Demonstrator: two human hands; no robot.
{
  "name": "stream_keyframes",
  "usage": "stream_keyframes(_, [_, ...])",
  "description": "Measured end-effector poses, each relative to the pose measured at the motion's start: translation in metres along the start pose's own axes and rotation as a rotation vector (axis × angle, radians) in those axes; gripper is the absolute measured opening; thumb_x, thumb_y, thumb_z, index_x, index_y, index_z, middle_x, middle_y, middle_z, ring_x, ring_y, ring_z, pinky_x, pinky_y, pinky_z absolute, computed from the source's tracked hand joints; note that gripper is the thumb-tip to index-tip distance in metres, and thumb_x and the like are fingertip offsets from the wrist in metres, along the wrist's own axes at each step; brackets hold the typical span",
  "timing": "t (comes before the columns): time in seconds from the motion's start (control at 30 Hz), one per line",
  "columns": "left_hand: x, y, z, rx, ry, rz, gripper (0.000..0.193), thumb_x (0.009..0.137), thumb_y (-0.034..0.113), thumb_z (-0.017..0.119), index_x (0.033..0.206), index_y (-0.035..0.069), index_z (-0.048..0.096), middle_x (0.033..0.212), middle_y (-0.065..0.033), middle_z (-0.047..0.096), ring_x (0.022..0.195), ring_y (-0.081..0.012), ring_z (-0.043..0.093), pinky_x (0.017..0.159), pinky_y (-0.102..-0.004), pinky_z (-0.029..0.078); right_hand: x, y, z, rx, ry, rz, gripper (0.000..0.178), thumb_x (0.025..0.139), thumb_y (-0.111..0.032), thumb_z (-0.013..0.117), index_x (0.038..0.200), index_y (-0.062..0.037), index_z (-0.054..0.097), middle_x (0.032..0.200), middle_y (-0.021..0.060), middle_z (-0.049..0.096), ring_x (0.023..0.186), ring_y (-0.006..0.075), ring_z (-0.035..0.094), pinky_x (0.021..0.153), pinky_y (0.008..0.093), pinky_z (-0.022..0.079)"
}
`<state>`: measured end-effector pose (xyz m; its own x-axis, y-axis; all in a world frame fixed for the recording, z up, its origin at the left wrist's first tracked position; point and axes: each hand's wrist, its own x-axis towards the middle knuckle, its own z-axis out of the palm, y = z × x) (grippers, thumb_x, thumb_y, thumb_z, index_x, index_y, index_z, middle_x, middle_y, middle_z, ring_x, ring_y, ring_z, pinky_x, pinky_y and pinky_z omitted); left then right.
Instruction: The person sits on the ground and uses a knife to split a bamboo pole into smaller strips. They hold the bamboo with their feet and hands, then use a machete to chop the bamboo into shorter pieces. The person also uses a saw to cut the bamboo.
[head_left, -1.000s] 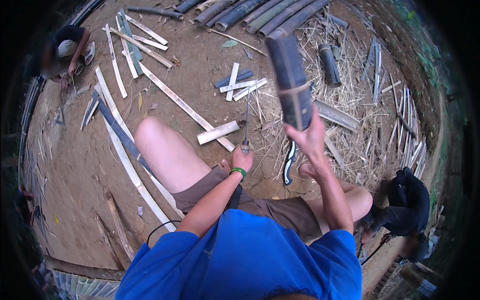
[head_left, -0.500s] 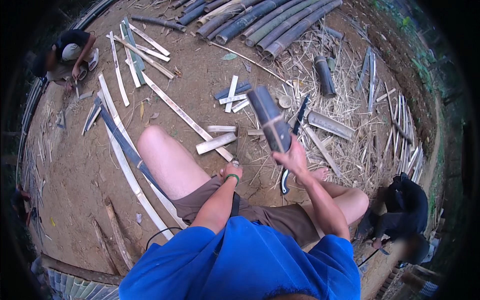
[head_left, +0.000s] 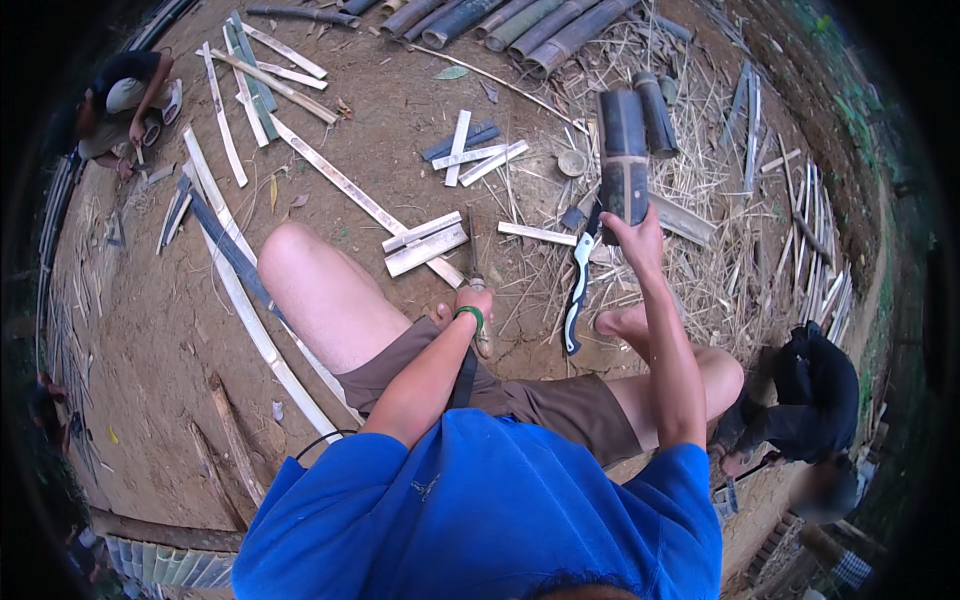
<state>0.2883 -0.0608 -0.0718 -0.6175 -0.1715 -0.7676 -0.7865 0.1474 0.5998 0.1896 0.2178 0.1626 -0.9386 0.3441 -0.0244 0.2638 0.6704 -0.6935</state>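
My right hand [head_left: 640, 240] is closed around the lower end of a dark bamboo section [head_left: 624, 150] with a pale band at its middle, raised off the ground. In my left hand [head_left: 474, 298], low between my knees, is a knife [head_left: 473, 250]; its thin blade points away from me and its handle end shows below my fist. A pruning saw [head_left: 577, 295] with a black and white handle lies close to my right hand, its blade partly hidden behind the bamboo. Split bamboo pieces [head_left: 427, 247] lie just beyond my left hand.
Bamboo poles [head_left: 540, 30] are laid at the far side. Long split strips [head_left: 240, 290] run along my left, and shavings [head_left: 690, 250] cover the ground at right. One person [head_left: 130, 100] crouches far left, another [head_left: 810, 400] at near right.
The bamboo section in my right hand has moved right and turned more upright. The knife's blade and handle now show more clearly at my left hand. The whole view has shifted slightly.
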Motion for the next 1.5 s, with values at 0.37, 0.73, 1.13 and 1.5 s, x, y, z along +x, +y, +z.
stream_keyframes(0.37, [-0.013, 0.023, -0.006, 0.021, 0.018, -0.067, 0.021, 0.085, 0.018, 0.066, 0.079, -0.001, 0.058, 0.064, -0.0128, 0.062, 0.051, -0.025, 0.065, 0.047, -0.0388, 0.056, 0.048, 0.143, 0.052, -0.648, 0.388, 0.208, 0.083, 0.075, -0.053, 0.083, 0.129, 0.0029, 0.055, 0.143, 0.0272, 0.048, 0.129, 0.0468, 0.05, 0.107, 0.0534, 0.044])
stream_keyframes(0.73, [-0.086, 0.117, -0.067, -0.575, -0.022, 0.196, 0.015, 0.093, 0.014, 0.067, 0.092, 0.001, 0.06, 0.067, -0.007, 0.06, 0.05, -0.0177, 0.058, 0.046, -0.034, 0.051, -0.031, 0.038, 0.277, -0.244, -0.636, -0.498, 0.04, 0.09, -0.025, 0.067, 0.123, -0.0017, 0.063, 0.13, 0.0209, 0.061, 0.117, 0.0385, 0.061, 0.104, 0.0444, 0.049])
stream_keyframes(1.13, [-0.102, 0.159, -0.134, -0.629, 0.109, 0.378, 0.013, 0.097, 0.012, 0.064, 0.098, 0.002, 0.056, 0.071, -0.0066, 0.058, 0.055, -0.0162, 0.058, 0.051, -0.0315, 0.053, -0.073, -0.011, 0.382, -0.52, -0.749, -0.69, 0.04, 0.089, -0.022, 0.064, 0.129, -0.0156, 0.065, 0.12, 0.0173, 0.056, 0.109, 0.0327, 0.064, 0.084, 0.0425, 0.059])
stream_keyframes(1.5, [-0.094, 0.14, -0.099, -0.513, 0.06, 0.398, 0.013, 0.095, 0.011, 0.067, 0.092, 0.002, 0.057, 0.065, -0.0021, 0.057, 0.051, -0.0113, 0.055, 0.048, -0.0278, 0.046, -0.012, 0.01, 0.282, 0.245, -0.213, -0.519, 0.019, 0.093, -0.007, 0.067, 0.112, -0.006, 0.067, 0.098, 0.0195, 0.069, 0.085, 0.0411, 0.067, 0.073, 0.0443, 0.054])
